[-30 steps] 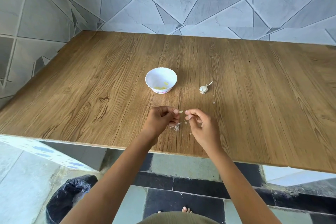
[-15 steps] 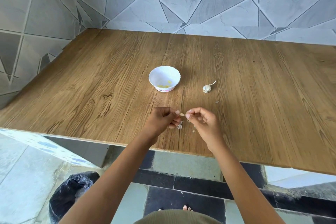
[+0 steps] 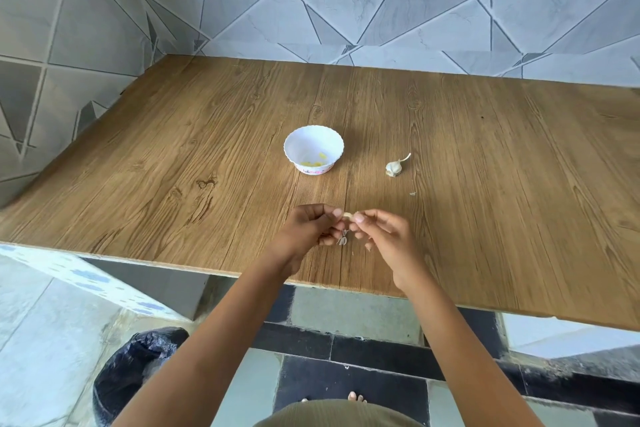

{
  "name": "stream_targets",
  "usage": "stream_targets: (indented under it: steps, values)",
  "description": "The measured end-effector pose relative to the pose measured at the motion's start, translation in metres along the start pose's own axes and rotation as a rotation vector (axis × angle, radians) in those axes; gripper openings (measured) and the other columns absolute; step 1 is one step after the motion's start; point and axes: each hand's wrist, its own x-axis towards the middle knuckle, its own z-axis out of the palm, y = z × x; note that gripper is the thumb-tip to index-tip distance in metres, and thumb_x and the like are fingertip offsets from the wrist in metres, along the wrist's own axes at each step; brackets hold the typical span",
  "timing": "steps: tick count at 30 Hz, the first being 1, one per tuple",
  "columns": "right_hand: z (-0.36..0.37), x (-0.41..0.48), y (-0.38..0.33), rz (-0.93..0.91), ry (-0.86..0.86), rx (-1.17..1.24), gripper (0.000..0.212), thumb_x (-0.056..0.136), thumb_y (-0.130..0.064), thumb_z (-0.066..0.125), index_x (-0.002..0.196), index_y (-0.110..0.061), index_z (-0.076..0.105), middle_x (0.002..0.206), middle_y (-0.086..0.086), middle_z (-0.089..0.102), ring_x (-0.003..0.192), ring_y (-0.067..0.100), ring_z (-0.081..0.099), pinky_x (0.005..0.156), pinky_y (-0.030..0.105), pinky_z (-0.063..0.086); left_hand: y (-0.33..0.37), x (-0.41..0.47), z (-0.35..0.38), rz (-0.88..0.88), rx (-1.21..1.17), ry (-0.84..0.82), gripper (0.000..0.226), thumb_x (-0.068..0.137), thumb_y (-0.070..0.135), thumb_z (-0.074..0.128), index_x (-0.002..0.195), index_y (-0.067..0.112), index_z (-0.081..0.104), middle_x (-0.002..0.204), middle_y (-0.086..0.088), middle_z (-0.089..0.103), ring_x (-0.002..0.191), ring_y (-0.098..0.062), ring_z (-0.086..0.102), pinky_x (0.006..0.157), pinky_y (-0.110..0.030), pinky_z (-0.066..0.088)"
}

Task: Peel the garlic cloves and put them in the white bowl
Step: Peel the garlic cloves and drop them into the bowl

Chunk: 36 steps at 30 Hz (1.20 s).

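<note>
A pale garlic clove (image 3: 347, 216) is pinched between the fingertips of my left hand (image 3: 308, 230) and my right hand (image 3: 386, 236), low over the wooden table near its front edge. Bits of papery skin (image 3: 343, 239) hang or lie just under the fingers. The white bowl (image 3: 313, 153) with a scalloped rim stands beyond my hands at mid-table, with a few yellowish peeled pieces (image 3: 313, 160) inside. A partly stripped garlic bulb (image 3: 394, 167) with a curved stem lies to the right of the bowl.
The wooden table (image 3: 173, 156) meets a tiled wall at the back and left. A tiny scrap of skin (image 3: 412, 193) lies near the bulb. Below the front edge, a bin lined with a black bag (image 3: 138, 367) stands on the floor at the left.
My hands have drawn closer together on the clove, so the fingertips now nearly meet. The view has shifted slightly; bowl and bulb stay in place.
</note>
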Motion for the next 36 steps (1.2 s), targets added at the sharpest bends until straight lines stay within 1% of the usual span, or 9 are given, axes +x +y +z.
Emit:
stream_targets:
  steps: [2,6,8,13,18,22,29,33,36]
  values:
    - [-0.003,0.001,0.005,-0.046,0.055,-0.131,0.004,0.088,-0.018,0.064,0.088,-0.020,0.068,0.079,-0.009,0.070,0.072,0.002,0.063,0.062,0.017,0.048,-0.001,0.003,-0.008,0.045,0.090,0.113,0.012,0.089,0.013,0.063,0.080,0.007,0.066,0.065,-0.002,0.060,0.057,-0.009,0.051,0.054,-0.018,0.043]
    - [-0.007,-0.003,0.021,-0.335,0.195,-0.711,0.013,0.086,-0.017,0.067,0.099,-0.018,0.069,0.093,-0.009,0.070,0.083,0.010,0.065,0.062,0.026,0.053,-0.010,0.017,-0.037,0.248,0.697,0.471,0.009,0.080,0.020,0.075,0.078,0.012,0.070,0.065,0.005,0.060,0.058,-0.004,0.051,0.056,-0.013,0.040]
    - [-0.006,-0.006,0.026,-0.404,0.235,-0.836,0.019,0.084,-0.015,0.069,0.102,-0.015,0.069,0.095,-0.004,0.071,0.081,0.016,0.065,0.059,0.024,0.047,-0.015,0.021,-0.046,0.296,0.816,0.520,0.010,0.081,0.019,0.074,0.081,0.010,0.071,0.068,0.005,0.061,0.061,-0.008,0.053,0.057,-0.018,0.041]
    - [-0.004,-0.011,0.032,-0.387,0.212,-0.799,0.023,0.085,-0.011,0.067,0.108,-0.009,0.067,0.101,0.003,0.070,0.089,0.020,0.065,0.073,0.032,0.054,-0.022,0.026,-0.053,0.333,0.991,0.481,0.006,0.081,0.013,0.070,0.084,0.008,0.071,0.080,-0.005,0.068,0.070,-0.021,0.061,0.062,-0.033,0.051]
    - [-0.011,-0.009,0.027,-0.357,0.233,-0.797,0.025,0.086,-0.011,0.066,0.110,-0.007,0.067,0.104,0.004,0.070,0.092,0.022,0.066,0.076,0.037,0.055,-0.014,0.023,-0.043,0.450,0.908,0.502,0.011,0.080,0.005,0.068,0.090,0.007,0.072,0.086,-0.004,0.068,0.057,-0.007,0.052,0.057,-0.019,0.041]
    - [-0.033,0.010,0.022,-0.293,0.310,-0.908,0.031,0.090,-0.016,0.061,0.119,-0.005,0.062,0.115,0.010,0.067,0.102,0.028,0.064,0.084,0.040,0.052,-0.009,0.025,-0.018,0.489,0.850,0.386,0.012,0.080,0.005,0.068,0.090,0.011,0.073,0.084,0.003,0.067,0.057,0.003,0.051,0.058,-0.006,0.037]
    - [-0.055,0.041,0.026,-0.085,0.223,-1.211,0.051,0.100,-0.032,0.038,0.139,0.002,0.039,0.148,0.018,0.035,0.140,0.027,0.028,0.116,0.037,0.021,-0.012,0.033,0.003,0.458,0.826,0.299,0.012,0.081,0.005,0.067,0.090,0.011,0.072,0.086,0.002,0.068,0.059,0.001,0.053,0.060,-0.003,0.040]
    - [-0.037,0.018,0.024,-0.162,0.131,-1.172,0.050,0.100,-0.033,0.038,0.137,0.000,0.042,0.147,0.016,0.036,0.138,0.026,0.034,0.113,0.033,0.020,-0.015,0.035,-0.001,0.461,0.823,0.301,0.011,0.081,0.006,0.068,0.089,0.012,0.073,0.087,0.002,0.069,0.061,-0.002,0.055,0.060,-0.004,0.041]
    - [-0.012,-0.011,0.019,-0.265,0.044,-1.149,0.054,0.098,-0.041,0.032,0.130,-0.002,0.053,0.139,0.012,0.048,0.128,0.024,0.048,0.105,0.032,0.034,-0.016,0.035,-0.006,0.455,0.801,0.319,0.011,0.081,0.006,0.069,0.087,0.013,0.073,0.086,0.003,0.070,0.062,-0.004,0.056,0.060,-0.002,0.039]
